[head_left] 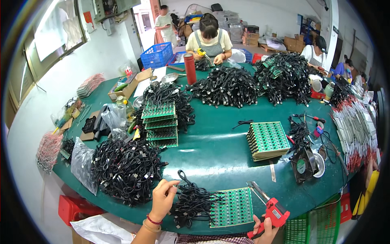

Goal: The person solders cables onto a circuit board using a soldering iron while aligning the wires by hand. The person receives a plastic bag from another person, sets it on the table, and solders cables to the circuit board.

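My right hand (263, 232) is wrapped round the handle of a red soldering gun (278, 213). The gun's metal tip points up and left, close to the right edge of a green circuit board panel (239, 207) lying in front of me. Black cables (192, 200) are bunched over the panel's left side, their ends on its small boards. Left of that bunch my left hand (163, 199) is raised, thumb and forefinger pinched together beside a cable loop. Whatever it pinches, if anything, is too small to make out.
A heap of black USB cables (126, 171) lies left, beside a clear plastic bag (84, 164). Stacked green panels (268, 140) stand right, near a small fan (304, 164). Across the green table (211, 142), a person (209, 42) works behind more cable piles (223, 86) and a red flask (189, 69).
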Action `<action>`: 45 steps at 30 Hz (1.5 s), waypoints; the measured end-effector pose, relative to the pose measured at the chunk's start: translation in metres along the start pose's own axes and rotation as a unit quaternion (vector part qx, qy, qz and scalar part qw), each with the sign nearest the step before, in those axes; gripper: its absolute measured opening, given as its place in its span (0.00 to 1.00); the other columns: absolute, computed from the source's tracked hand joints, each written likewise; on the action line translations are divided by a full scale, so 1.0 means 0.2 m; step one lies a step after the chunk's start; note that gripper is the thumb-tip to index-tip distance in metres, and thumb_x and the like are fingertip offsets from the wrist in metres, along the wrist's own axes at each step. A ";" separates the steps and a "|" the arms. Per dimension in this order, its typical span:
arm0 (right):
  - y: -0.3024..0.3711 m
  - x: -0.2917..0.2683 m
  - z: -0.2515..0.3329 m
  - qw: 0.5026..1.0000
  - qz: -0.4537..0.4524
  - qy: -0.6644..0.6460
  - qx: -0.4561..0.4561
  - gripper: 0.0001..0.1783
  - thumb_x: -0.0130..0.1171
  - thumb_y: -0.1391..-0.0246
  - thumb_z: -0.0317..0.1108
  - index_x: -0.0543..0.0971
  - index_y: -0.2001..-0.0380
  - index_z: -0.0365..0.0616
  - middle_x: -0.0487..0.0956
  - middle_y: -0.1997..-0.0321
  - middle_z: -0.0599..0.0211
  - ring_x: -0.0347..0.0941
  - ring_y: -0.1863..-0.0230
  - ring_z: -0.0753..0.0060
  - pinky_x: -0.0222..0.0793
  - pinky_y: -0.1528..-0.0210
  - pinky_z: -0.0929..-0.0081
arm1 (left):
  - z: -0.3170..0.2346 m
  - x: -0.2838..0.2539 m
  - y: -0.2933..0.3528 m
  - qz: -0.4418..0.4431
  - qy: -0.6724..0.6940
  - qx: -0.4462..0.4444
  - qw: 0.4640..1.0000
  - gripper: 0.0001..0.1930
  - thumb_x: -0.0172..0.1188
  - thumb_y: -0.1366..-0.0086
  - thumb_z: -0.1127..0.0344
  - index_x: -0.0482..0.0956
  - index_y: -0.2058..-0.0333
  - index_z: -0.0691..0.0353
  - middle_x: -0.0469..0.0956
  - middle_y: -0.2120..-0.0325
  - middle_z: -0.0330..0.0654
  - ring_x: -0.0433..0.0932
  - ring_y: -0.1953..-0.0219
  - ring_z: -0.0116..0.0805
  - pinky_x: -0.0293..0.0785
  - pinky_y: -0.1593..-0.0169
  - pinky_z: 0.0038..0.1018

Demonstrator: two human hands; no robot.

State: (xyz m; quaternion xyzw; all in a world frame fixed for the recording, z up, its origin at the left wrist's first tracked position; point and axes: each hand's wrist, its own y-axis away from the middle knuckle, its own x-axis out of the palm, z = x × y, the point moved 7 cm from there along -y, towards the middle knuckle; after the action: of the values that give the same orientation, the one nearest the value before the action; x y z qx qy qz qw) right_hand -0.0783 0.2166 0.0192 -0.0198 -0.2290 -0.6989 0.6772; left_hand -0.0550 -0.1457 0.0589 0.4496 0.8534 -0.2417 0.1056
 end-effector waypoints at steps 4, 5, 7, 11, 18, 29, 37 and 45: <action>0.01 0.03 0.02 1.000 -0.004 0.001 0.022 0.12 0.50 0.38 0.38 0.66 0.53 0.50 0.70 0.78 0.70 0.61 0.86 0.78 0.62 0.85 0.77 | -0.11 0.03 -0.03 0.028 0.010 0.019 0.999 0.12 0.55 0.43 0.80 0.81 0.60 0.64 0.64 0.80 0.33 0.59 0.81 0.18 0.53 0.79 0.19; 0.01 0.04 0.01 1.000 0.001 0.011 0.025 0.13 0.51 0.38 0.39 0.66 0.53 0.51 0.70 0.78 0.70 0.62 0.85 0.78 0.62 0.85 0.77 | -0.13 0.04 -0.03 0.030 0.011 0.017 0.999 0.12 0.55 0.43 0.80 0.81 0.60 0.64 0.64 0.80 0.33 0.59 0.81 0.18 0.53 0.79 0.19; 0.01 0.03 0.00 0.999 0.002 0.023 0.028 0.13 0.52 0.39 0.39 0.66 0.53 0.51 0.70 0.78 0.70 0.62 0.85 0.78 0.63 0.84 0.77 | -0.24 0.10 -0.03 0.065 -0.007 0.076 0.995 0.14 0.55 0.44 0.80 0.81 0.60 0.63 0.64 0.82 0.33 0.59 0.82 0.19 0.54 0.79 0.19; 0.01 0.03 -0.01 1.000 0.004 0.015 0.015 0.14 0.53 0.39 0.40 0.67 0.54 0.49 0.70 0.78 0.69 0.64 0.83 0.77 0.66 0.81 0.75 | -0.37 0.27 0.00 0.129 0.039 0.072 0.988 0.14 0.58 0.45 0.79 0.81 0.60 0.62 0.65 0.82 0.36 0.63 0.81 0.23 0.60 0.76 0.21; -0.01 0.00 0.02 0.995 -0.033 -0.029 -0.091 0.13 0.51 0.42 0.35 0.66 0.60 0.37 0.69 0.83 0.64 0.63 0.90 0.75 0.72 0.47 0.56 | -0.42 0.53 0.12 0.220 -0.039 0.147 0.964 0.12 0.61 0.44 0.75 0.81 0.61 0.56 0.69 0.78 0.39 0.71 0.80 0.33 0.68 0.76 0.25; -0.05 0.00 0.02 0.997 -0.027 -0.038 -0.066 0.15 0.54 0.44 0.34 0.67 0.59 0.36 0.71 0.82 0.63 0.64 0.88 0.75 0.68 0.43 0.53 | -0.33 0.64 0.19 0.226 -0.165 0.207 0.938 0.20 0.63 0.53 0.75 0.83 0.61 0.44 0.67 0.80 0.33 0.71 0.83 0.28 0.69 0.81 0.25; -0.03 -0.02 0.02 0.997 -0.019 -0.037 -0.065 0.14 0.52 0.43 0.35 0.67 0.58 0.36 0.71 0.83 0.64 0.64 0.88 0.76 0.66 0.42 0.52 | -0.35 0.65 0.22 0.218 -0.169 0.213 0.937 0.15 0.65 0.50 0.72 0.83 0.63 0.45 0.68 0.80 0.33 0.71 0.84 0.28 0.68 0.81 0.25; -0.02 -0.01 0.02 0.997 -0.017 -0.036 -0.060 0.15 0.50 0.41 0.35 0.66 0.57 0.34 0.71 0.82 0.63 0.63 0.88 0.76 0.64 0.40 0.52 | -0.33 0.66 0.20 0.209 -0.160 0.185 0.947 0.07 0.62 0.48 0.72 0.79 0.70 0.51 0.69 0.78 0.36 0.74 0.81 0.37 0.70 0.79 0.30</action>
State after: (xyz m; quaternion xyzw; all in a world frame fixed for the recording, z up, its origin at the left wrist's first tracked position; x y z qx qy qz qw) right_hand -0.0838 0.2197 0.0210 -0.0815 -0.2108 -0.7218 0.6542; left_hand -0.0954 0.0015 0.0501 0.5847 0.6529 -0.4363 0.2038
